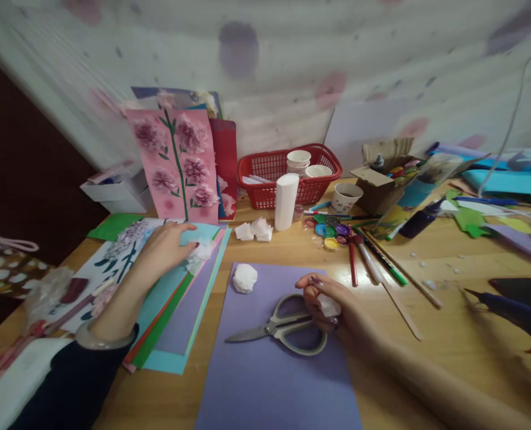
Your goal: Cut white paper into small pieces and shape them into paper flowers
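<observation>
My left hand (169,245) reaches over a stack of coloured paper (175,319), thumb and fingers apart. Its fingertips are at some crumpled white tissue pieces (199,255) lying on the stack; whether they touch is hard to tell. My right hand (330,298) is curled round a small white tissue wad (329,306), partly hidden by the fingers. Under that hand lie grey-handled scissors (274,327), blades a little apart and pointing left, on a purple sheet (269,382). A round white tissue ball (245,278) sits at the sheet's upper left corner.
Behind stand a white roll (287,202), folded white tissue pieces (260,229) and a red basket (265,194) with paper cups. Paint pots (331,230), brushes and pens (386,257) lie to the right, with a glue gun (511,313) farther right. A pink flower picture (173,167) leans at back left.
</observation>
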The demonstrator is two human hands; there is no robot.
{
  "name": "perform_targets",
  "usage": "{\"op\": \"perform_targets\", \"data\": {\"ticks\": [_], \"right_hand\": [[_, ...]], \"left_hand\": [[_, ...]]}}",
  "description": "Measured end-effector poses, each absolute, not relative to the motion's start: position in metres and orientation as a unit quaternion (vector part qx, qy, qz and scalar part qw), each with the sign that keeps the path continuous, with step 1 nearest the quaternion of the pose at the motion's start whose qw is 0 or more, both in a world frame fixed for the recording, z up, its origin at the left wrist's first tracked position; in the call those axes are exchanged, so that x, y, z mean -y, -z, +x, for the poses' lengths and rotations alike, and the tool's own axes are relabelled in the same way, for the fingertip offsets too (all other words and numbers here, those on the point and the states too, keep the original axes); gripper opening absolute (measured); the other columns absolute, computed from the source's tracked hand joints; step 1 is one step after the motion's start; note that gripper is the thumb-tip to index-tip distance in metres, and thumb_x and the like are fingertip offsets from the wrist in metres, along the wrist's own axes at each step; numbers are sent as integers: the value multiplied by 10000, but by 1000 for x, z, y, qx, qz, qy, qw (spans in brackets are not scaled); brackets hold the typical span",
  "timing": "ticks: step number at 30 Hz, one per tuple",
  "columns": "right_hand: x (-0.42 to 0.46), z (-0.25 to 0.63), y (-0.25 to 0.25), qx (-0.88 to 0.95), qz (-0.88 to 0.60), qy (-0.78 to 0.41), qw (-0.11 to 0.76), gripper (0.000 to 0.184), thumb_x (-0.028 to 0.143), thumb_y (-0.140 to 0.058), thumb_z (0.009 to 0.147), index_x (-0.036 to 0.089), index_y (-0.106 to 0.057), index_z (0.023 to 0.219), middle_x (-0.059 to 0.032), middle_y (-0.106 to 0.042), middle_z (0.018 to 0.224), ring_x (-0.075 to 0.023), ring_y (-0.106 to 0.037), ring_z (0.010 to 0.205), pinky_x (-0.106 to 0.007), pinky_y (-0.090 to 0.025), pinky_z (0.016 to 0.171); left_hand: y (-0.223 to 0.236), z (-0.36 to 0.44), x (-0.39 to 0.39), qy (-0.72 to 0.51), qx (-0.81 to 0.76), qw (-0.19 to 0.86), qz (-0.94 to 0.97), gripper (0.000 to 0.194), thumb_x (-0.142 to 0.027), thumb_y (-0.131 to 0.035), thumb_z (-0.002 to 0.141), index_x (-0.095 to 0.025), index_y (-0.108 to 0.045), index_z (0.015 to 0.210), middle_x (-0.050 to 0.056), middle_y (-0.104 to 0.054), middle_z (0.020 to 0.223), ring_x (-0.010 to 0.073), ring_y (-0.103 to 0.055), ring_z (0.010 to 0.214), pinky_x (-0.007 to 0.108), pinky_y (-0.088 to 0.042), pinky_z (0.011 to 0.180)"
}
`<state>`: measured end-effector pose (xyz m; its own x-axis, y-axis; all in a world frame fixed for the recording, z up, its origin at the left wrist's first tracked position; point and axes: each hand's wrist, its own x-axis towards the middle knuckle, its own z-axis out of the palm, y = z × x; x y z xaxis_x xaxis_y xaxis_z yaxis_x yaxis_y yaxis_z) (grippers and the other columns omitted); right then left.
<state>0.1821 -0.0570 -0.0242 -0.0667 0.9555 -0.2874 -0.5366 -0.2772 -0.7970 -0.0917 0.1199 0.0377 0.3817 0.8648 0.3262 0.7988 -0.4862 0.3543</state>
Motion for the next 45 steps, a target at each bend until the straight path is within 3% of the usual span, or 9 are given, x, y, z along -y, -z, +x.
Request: {"op": "perform_targets", "data": {"ticks": [3,7,10,16,20,25,30,39,45], "right_hand": [[54,184,20,166,-357,-740,546,241,361,-604,788,146,-632,895,10,-513,660,-53,-400,459,-161,-290,382],[52,186,17,121,-295,-798,511,348,419,-503,855,119,-626,983,-91,-627,890,-150,-611,770,-250,-483,656],[53,184,19,129,-281,-805,507,378,444,-421,894,129,-611,980,-94,-640,881,-172,-620,853,-281,-477,743],[57,178,20,158,-264,-814,493,395,513,-465,847,163,-563,1002,-58,-618,810,-158,-607,723,-187,-384,473],[59,176,16,174,-249,-812,499,363,511,-469,850,178,-539,977,-62,-623,874,-180,-618,841,-277,-474,674],[60,173,17,166,-221,-820,501,341,503,-504,845,187,-538,970,-64,-624,946,-194,-599,976,-325,-467,810],[59,174,24,143,-201,-818,520,327,478,-539,838,182,-539,978,-67,-623,1019,-202,-575,1044,-371,-440,894],[63,178,26,174,-213,-804,527,219,222,-523,865,165,-573,1071,-80,-651,1001,-177,-614,966,-358,-462,882],[62,178,25,176,-219,-807,520,241,209,-509,864,136,-590,1079,-99,-659,999,-173,-617,940,-349,-484,857]], "left_hand": [[-45,-71,-98,-295,-499,42,814,239,-232,-620,735,-150,-650,958,78,-656,984,247,-583,971,387,-430,894],[-43,-18,-41,-336,-365,181,849,114,-240,-568,805,-193,-650,870,31,-681,880,172,-615,838,315,-463,807],[-31,13,-8,-299,-231,229,897,99,-227,-628,776,-194,-655,864,24,-689,849,173,-599,839,315,-448,786],[-9,33,6,-270,-192,252,909,285,-338,-704,711,-176,-636,936,54,-687,971,207,-575,899,365,-404,820],[-6,34,4,-267,-211,266,902,161,-272,-661,755,-196,-640,895,33,-688,954,195,-570,888,364,-388,820],[-3,36,8,-274,-239,280,888,173,-270,-707,702,-199,-652,849,30,-684,945,200,-571,891,374,-382,815],[-2,34,8,-287,-233,287,884,107,-110,-623,713,-199,-638,770,8,-681,902,178,-577,900,365,-379,836],[-8,30,3,-268,-312,461,786,75,-112,-581,724,-179,-582,692,10,-682,837,152,-624,885,279,-476,783],[-10,31,1,-228,-355,526,739,53,-138,-593,717,-166,-565,682,-4,-643,759,122,-618,764,216,-491,655]]}}
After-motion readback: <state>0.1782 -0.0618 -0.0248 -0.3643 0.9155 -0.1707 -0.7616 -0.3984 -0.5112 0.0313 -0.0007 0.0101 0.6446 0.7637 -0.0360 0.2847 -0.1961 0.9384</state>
